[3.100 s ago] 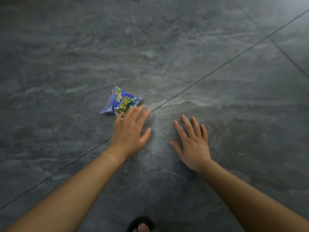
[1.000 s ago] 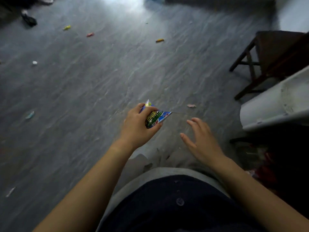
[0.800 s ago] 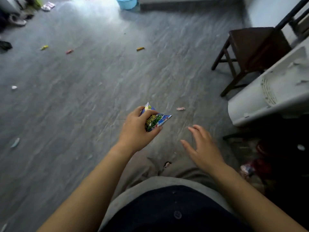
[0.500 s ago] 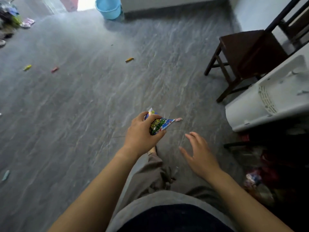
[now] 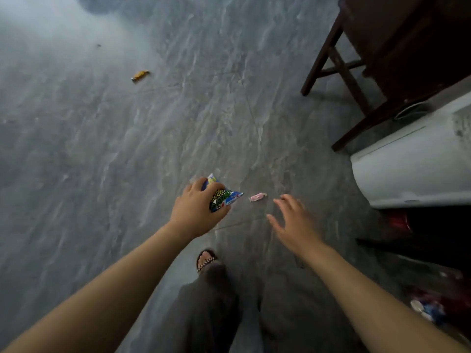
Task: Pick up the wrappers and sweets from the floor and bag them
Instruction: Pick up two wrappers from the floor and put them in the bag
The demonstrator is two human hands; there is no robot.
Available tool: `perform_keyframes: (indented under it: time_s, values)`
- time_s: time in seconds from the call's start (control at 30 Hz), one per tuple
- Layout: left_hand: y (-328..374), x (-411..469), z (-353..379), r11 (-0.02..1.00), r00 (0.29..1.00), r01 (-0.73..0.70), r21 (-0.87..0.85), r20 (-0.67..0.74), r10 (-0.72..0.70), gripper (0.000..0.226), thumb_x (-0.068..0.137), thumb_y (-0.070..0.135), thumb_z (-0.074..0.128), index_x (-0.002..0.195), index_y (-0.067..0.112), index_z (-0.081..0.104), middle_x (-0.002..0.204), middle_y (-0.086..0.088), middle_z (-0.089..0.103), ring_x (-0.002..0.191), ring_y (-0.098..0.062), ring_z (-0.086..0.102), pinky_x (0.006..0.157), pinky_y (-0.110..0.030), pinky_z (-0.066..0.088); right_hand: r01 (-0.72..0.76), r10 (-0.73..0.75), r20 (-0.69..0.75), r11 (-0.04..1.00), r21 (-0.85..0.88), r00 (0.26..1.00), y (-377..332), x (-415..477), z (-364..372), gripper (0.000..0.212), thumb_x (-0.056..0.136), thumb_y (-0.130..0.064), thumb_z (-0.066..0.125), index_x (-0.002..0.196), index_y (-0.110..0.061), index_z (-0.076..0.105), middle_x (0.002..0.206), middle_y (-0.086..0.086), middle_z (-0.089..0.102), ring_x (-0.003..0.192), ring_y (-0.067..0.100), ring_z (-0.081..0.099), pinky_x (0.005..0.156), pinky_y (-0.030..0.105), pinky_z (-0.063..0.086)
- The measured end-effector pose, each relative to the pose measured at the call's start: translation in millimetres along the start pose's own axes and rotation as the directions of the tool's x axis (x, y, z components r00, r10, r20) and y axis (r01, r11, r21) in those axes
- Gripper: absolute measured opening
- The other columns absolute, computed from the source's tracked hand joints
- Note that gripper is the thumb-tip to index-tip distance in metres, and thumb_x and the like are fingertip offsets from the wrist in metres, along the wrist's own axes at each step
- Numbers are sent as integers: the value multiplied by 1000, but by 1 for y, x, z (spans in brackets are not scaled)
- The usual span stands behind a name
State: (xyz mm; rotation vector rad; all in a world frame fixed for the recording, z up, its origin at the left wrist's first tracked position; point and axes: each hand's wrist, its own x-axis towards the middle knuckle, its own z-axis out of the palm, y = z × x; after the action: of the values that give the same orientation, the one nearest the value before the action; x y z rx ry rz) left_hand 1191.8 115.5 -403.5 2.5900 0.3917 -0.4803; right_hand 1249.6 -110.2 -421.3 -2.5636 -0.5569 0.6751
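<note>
As a chair (image 5: 397, 34) stands right, a pink sweet (image 5: 258, 197) lies ahead.

On floor (image 5: 102, 174), between left hand (image 5: 198, 210) and right hand (image 5: 293, 225): near sweet (image 5: 258, 197), just right of packet (image 5: 225, 198) gripped in left hand. Well ahead and to left: far sweet (image 5: 140, 75). Ahead right: chair (image 5: 382, 59); nearer, at right edge, casing (image 5: 413, 169). Below hands: foot (image 5: 205, 259).
</note>
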Motion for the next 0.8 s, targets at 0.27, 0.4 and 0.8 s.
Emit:
perform_keyframes:
  time_s: [0.27, 0.4, 0.8]
  values:
    - [-119, 190, 258, 978, 993, -114, 173, 45, 108, 51, 79, 50, 59, 126, 36, 44, 146, -8, 32, 128, -31, 35, 99, -45, 35, 136, -136, 13, 991, 4, 991, 180, 185, 240, 35, 82, -37, 44, 94, -12, 66, 101, 12, 65, 93, 35, 60, 80, 43, 53]
    - [-167, 236, 334, 963, 986, -165, 213, 26, 163, 53, 77, 56, 52, 126, 34, 47, 146, -12, 34, 127, -35, 38, 98, -47, 37, 267, -259, 86, 958, -102, 962, 227, 237, 313, 28, 77, -31, 64, 102, -18, 64, 110, 7, 61, 102, 28, 57, 83, 42, 50]
    - [-193, 217, 380, 986, 995, -81, 146, 69, 72, 71, 66, 77, 32, 129, 45, 38, 151, -6, 24, 130, -32, 34, 96, -47, 36, 169, -170, 7, 975, -146, 985, 261, 218, 346, 29, 74, -21, 72, 99, -13, 60, 96, 9, 57, 83, 31, 55, 66, 41, 50]
